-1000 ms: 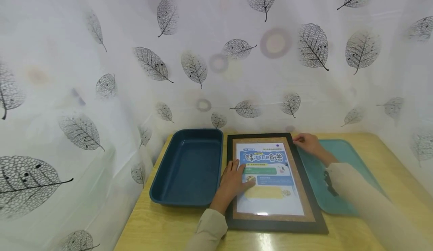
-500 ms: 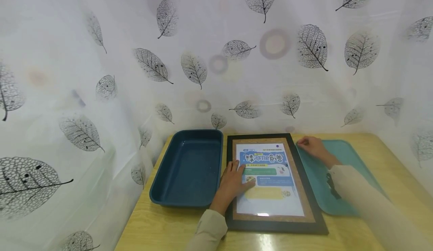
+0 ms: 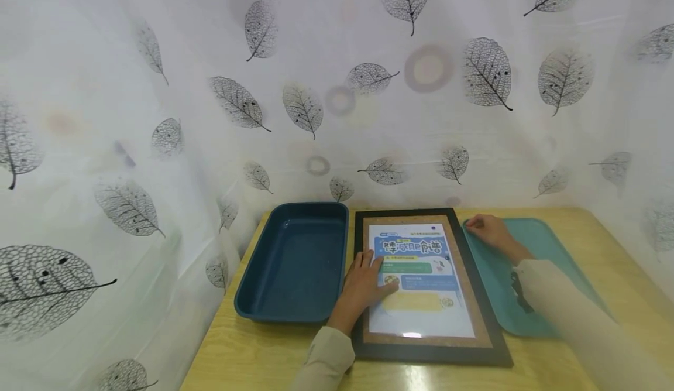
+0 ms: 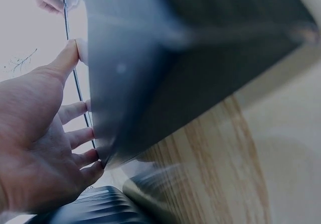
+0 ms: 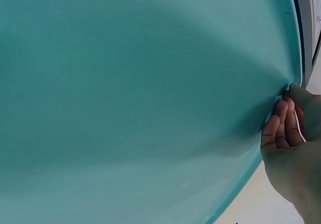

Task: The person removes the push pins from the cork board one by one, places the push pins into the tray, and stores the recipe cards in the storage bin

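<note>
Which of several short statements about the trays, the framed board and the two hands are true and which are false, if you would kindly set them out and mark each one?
1. The dark blue tray stands to the left of the framed board. True.
2. The left hand lies on the right side of the framed board. False: the left hand lies over its left side.
3. The right hand pinches the edge of the teal tray. True.
4. The right hand is at the teal tray's near right corner. False: it is at the far left corner.
5. The printed sheet lies in the dark blue tray. False: the sheet lies inside the frame's black border.
6. The curtain bears a leaf print. True.
</note>
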`<state>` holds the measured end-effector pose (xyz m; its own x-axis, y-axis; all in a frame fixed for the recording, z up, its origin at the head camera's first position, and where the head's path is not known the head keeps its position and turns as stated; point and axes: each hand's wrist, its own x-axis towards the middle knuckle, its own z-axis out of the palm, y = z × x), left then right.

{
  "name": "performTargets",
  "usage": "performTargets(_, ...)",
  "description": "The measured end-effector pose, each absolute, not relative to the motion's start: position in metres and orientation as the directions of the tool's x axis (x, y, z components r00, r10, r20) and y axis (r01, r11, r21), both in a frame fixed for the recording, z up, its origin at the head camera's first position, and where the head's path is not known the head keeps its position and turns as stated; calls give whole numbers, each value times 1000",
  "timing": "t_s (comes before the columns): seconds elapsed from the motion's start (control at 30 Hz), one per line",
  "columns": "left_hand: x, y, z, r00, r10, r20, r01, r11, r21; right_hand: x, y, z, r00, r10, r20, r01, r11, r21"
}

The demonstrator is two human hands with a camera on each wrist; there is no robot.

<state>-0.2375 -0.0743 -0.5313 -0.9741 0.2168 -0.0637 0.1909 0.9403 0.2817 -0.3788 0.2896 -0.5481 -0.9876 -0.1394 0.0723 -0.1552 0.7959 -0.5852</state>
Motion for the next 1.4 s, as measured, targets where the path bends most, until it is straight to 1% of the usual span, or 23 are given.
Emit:
performTargets(0.17,-237,-74,-532,-973,220,-65,196,943,269,-376,290,-547,-984,-148,95,-176,798,-576)
performTargets(0.5,-237,-72,-532,-977,197,-79,167,944,284,-373,289,-545,-981,-151,125,-195,796,-573)
performTargets(0.73,-236,-72,-532,-978,193,-82,162,943,292,-376,292,-550,-984,-140,106,-176,795,-581)
performTargets(1.07,-236,-72,-533,-978,193,-75,164,944,287,-376,293,-550,-974,-171,146,-224,784,-578)
performTargets(1.27,-236,-72,-532,-979,188,-81,157,943,294,-375,282,-539,-967,-188,171,-253,778,-575)
performTargets(1.4,-237,-73,-533,-978,190,-83,157,940,302,-377,276,-539,-963,-199,180,-268,757,-596)
